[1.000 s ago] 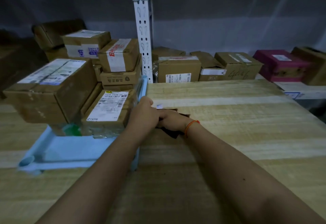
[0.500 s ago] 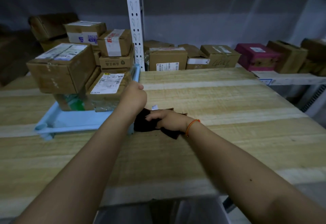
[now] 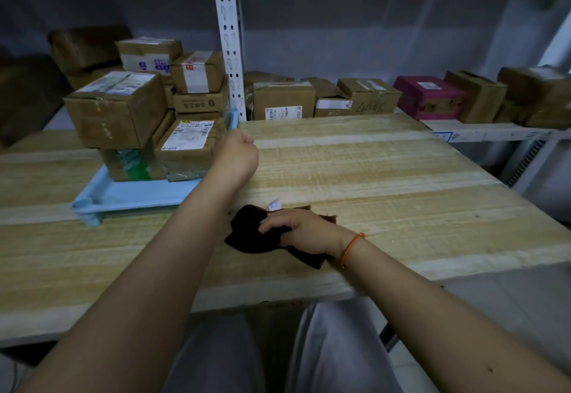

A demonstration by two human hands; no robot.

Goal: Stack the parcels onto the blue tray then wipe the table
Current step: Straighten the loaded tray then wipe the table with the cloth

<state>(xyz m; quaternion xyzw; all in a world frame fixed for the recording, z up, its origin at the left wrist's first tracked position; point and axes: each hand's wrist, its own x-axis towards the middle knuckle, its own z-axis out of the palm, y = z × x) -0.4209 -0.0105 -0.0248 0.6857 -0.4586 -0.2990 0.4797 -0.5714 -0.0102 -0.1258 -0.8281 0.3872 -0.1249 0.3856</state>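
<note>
A light blue tray (image 3: 129, 196) lies on the left of the wooden table (image 3: 386, 176) and carries several cardboard parcels (image 3: 123, 108) stacked in layers. My left hand (image 3: 238, 153) is closed in a fist at the tray's right rim, beside a labelled parcel (image 3: 188, 142); whether it grips the rim is hidden. My right hand (image 3: 301, 230) presses down on a dark cloth (image 3: 250, 232) on the table near the front edge, fingers curled into the fabric.
More cardboard boxes (image 3: 282, 100) and a magenta box (image 3: 429, 96) sit on the shelf behind the table. A white perforated shelf post (image 3: 228, 37) rises behind the tray. The table's front edge (image 3: 278, 295) is close to my body.
The view has pulled back from the table. My right hand has drawn the dark cloth toward the front edge, away from the tray. My left hand stays at the tray's right rim.
</note>
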